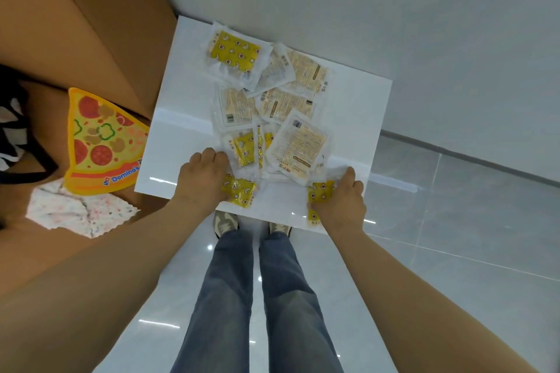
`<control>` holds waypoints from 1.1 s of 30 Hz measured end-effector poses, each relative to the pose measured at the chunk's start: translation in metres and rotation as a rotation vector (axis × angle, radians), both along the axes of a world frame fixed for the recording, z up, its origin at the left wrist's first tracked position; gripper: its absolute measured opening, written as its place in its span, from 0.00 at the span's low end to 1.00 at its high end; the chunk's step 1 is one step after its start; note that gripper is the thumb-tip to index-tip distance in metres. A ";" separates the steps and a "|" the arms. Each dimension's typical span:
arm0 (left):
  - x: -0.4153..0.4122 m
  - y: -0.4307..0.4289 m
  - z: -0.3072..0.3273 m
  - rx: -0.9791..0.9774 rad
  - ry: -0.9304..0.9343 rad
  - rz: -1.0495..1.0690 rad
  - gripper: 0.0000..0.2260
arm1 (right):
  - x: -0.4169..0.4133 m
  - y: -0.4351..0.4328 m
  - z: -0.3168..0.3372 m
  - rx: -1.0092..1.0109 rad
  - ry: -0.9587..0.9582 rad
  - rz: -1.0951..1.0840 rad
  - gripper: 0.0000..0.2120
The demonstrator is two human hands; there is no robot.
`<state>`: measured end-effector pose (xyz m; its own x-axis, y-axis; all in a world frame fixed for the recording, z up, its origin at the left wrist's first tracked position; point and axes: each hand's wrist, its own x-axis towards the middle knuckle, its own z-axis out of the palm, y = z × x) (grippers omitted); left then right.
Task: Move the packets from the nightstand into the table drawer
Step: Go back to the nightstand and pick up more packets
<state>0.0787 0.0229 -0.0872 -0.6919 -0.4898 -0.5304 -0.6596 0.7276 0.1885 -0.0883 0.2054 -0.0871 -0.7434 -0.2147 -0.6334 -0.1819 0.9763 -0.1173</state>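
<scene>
White nightstand point(357, 118) is carrying a loose heap of packets point(285, 104). At its near edge the left hand point(203, 179) is curling over a yellow packet point(241, 192), while the right hand point(341, 200) is gripping a second packet point(318, 192), also yellow.

packets point(235, 55): yellow with star and moon print, others pale cream
surface point(357, 106): glossy white
pizza cushion point(103, 139): yellow-orange, red pepperoni spots
jeans point(230, 291): faded blue
</scene>
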 end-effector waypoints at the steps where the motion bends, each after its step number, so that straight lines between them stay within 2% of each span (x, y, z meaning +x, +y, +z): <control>1: -0.001 -0.001 0.001 0.024 -0.003 0.016 0.30 | 0.001 0.000 -0.001 -0.028 -0.012 -0.016 0.43; 7: -0.002 -0.005 0.005 0.178 -0.228 0.100 0.22 | 0.000 0.008 0.018 -0.167 -0.030 -0.055 0.19; 14: 0.009 -0.017 0.036 0.378 -0.166 0.263 0.14 | -0.015 -0.001 0.071 -0.403 0.048 -0.298 0.10; 16: 0.004 -0.030 0.049 0.415 -0.124 0.331 0.13 | -0.019 -0.016 0.082 -0.501 0.003 -0.352 0.11; 20: -0.012 -0.061 0.065 0.379 0.013 0.434 0.16 | -0.025 -0.052 0.082 -0.573 -0.102 -0.308 0.12; 22: -0.023 -0.073 0.063 0.336 0.075 0.511 0.17 | -0.027 -0.066 0.074 -0.554 -0.133 -0.273 0.14; 27: -0.052 -0.088 0.035 0.330 0.073 0.605 0.20 | -0.026 -0.085 0.048 -0.429 -0.171 -0.217 0.18; 30: -0.067 -0.090 0.020 0.306 0.031 0.615 0.22 | -0.024 -0.090 0.037 -0.313 -0.105 -0.196 0.31; 33: -0.081 -0.088 0.015 0.197 0.036 0.535 0.28 | -0.026 -0.095 0.034 -0.316 -0.179 -0.296 0.44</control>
<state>-0.0022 -0.0652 -0.0727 -0.3944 -0.6711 -0.6278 -0.9170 0.2430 0.3163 -0.1141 0.1099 -0.0530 -0.6865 -0.2130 -0.6953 0.1489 0.8947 -0.4211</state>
